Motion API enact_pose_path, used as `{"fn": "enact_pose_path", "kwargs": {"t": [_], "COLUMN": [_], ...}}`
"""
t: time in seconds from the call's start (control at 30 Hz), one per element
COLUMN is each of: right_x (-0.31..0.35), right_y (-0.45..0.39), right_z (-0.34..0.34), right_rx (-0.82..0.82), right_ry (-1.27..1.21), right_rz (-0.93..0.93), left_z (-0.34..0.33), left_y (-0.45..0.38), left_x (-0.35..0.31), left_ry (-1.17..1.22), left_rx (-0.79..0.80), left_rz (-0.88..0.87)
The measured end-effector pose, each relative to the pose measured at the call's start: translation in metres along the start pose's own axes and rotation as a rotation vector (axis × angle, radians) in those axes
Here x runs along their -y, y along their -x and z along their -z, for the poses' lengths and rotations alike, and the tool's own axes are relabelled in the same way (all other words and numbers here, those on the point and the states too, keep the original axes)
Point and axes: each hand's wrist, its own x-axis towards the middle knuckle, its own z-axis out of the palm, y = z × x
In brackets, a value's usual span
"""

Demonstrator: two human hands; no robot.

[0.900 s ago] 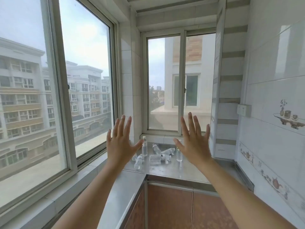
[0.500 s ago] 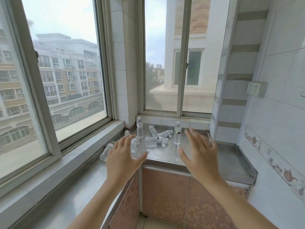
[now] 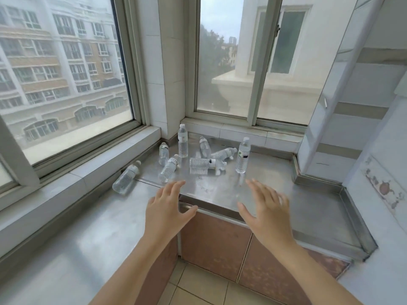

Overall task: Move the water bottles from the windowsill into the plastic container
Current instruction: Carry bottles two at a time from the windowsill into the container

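**Bottles scattered in the counter corner, both hands empty**

The steel counter [image 3: 220, 190] runs under two windows [image 3: 66, 62] and meets in a corner. Below it are brown cabinet doors [image 3: 215, 245]. Eight water bottles [image 3: 207, 166] are grouped in that corner. Two stand upright, one at the back [image 3: 182, 140] and one on the right [image 3: 243, 158]. The others lie on their sides, with caps pointing in different directions; one [image 3: 126, 177] lies apart to the left, cap toward the corner. The left hand [image 3: 166, 213] and right hand [image 3: 267, 213] hover near the counter edge, fingers spread, holding nothing.
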Motion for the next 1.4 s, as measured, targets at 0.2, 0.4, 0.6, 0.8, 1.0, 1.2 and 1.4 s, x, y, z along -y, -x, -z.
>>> {"fn": "enact_pose_path", "kwargs": {"t": [0.2, 0.4, 0.6, 0.8, 1.0, 1.2, 1.4], "right_x": [-0.031, -0.06, -0.088, -0.12, -0.155, -0.18, -0.198], "right_y": [-0.053, -0.11, -0.158, -0.193, -0.225, -0.247, -0.254], "right_z": [-0.073, -0.145, -0.201, -0.254, -0.302, -0.33, -0.345], "right_rx": [0.089, 0.19, 0.22, 0.268, 0.316, 0.334, 0.337], "right_ry": [-0.009, -0.002, 0.004, -0.018, -0.066, -0.125, -0.153], "right_rz": [-0.014, -0.089, -0.177, -0.241, -0.266, -0.28, -0.285], "left_z": [-0.062, -0.13, -0.192, -0.258, -0.313, -0.36, -0.386], "left_y": [-0.076, -0.173, -0.268, -0.322, -0.378, -0.425, -0.439], "left_x": [0.017, 0.034, 0.037, 0.044, 0.056, 0.068, 0.075], "left_ry": [0.027, 0.032, 0.0, -0.034, -0.082, -0.306, -0.435], "left_rx": [0.059, 0.168, 0.252, 0.377, 0.468, 0.627, 0.737], "left_rz": [0.019, -0.013, -0.088, -0.096, -0.042, -0.102, -0.116]}}
